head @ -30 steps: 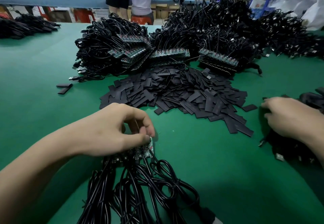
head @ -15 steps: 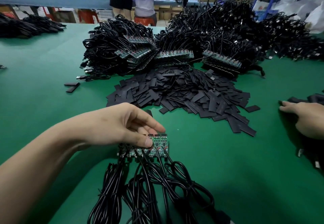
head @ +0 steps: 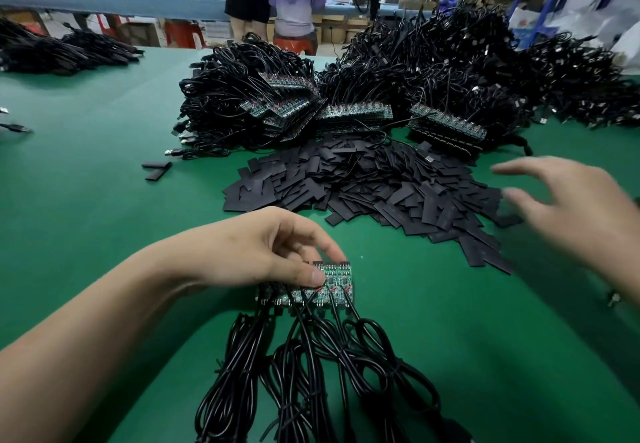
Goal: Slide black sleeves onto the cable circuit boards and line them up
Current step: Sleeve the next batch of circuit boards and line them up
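Half board row (head: pixel 337 279) hidden under L hand (head: pixel 263 252); R hand (head: pixel 568 203) blurred.

right hand (head: pixel 568 207) motion-blurred, circuit boards (head: pixel 337 278) partly under left hand (head: pixel 263 252); cables (head: pixel 311 373) cropped at bottom edge

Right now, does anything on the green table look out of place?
Yes: two black sleeves lie apart on the green table, left of the main sleeve pile, away from the circuit boards that the left hand pinches.
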A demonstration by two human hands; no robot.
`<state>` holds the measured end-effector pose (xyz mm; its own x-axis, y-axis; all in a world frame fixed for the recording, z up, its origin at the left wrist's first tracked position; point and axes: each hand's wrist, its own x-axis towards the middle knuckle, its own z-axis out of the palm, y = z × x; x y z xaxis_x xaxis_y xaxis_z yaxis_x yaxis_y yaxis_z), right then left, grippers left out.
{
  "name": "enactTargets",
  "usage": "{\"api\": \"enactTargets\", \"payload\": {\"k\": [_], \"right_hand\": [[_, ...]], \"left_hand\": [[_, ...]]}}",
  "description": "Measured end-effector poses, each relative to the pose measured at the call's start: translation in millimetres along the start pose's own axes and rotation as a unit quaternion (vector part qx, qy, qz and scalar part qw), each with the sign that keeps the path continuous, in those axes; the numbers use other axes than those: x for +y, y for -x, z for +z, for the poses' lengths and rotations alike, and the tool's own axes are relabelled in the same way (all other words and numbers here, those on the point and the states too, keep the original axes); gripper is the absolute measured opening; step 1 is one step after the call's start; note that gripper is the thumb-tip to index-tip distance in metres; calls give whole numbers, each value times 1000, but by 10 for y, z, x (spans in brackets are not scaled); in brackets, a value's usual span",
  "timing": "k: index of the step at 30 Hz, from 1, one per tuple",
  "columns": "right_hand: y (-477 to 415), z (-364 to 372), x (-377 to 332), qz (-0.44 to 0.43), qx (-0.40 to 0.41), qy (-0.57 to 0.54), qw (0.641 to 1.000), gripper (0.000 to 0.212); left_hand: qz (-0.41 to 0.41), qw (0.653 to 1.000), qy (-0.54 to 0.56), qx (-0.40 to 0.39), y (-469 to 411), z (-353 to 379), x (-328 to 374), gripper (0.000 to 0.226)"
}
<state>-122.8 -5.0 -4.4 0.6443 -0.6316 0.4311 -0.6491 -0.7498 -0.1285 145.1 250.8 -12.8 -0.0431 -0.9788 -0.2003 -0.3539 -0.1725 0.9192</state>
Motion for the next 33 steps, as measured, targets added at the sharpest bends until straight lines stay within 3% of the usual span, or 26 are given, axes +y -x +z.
{"api": "enactTargets", "payload": {"k": [1, 3, 6, 10, 16, 20, 24, 28, 29, 31, 33], "right_hand": [[58, -79, -380, -23, -12, -75, 997, 21], [205, -158, -1003, -42, -124, -212, 968, 41], [406, -64, -1448, -53, -227, -251, 939, 59], [503, 133, -1447, -12, -240, -318, 917, 53], [596, 264, -1464, -40, -194, -411, 890, 45], [573, 287, -1456, -27, -238, -498, 834, 42], [552, 270, -1481, -15, -259, -619, 742, 38], [503, 241, -1375, -2, -222, -616, 756, 44], [495, 240, -1356, 15, -218, -622, 752, 47], [487, 253, -1333, 60, -222, -644, 730, 46], [488, 278, -1323, 95, -227, -651, 718, 47]], "left_hand": [[0, 1000, 6, 8, -6, 6, -11, 24], [4, 1000, 14, 22, -20, 17, -14, 24], [28, 998, 31, 40, -42, 41, -14, 22], [57, 995, 49, 60, -72, 89, -28, 19], [76, 996, 2, 53, -71, 87, -34, 3], [102, 993, 37, 38, -77, 65, -43, 11], [112, 991, 67, 29, -79, 53, -40, 13], [94, 995, 4, 26, 5, -75, -8, 10], [81, 996, -24, 42, 20, -110, -15, 19], [57, 986, -109, 109, 17, -140, -33, 45], [66, 935, -264, 227, -39, -140, -104, 42]]}}
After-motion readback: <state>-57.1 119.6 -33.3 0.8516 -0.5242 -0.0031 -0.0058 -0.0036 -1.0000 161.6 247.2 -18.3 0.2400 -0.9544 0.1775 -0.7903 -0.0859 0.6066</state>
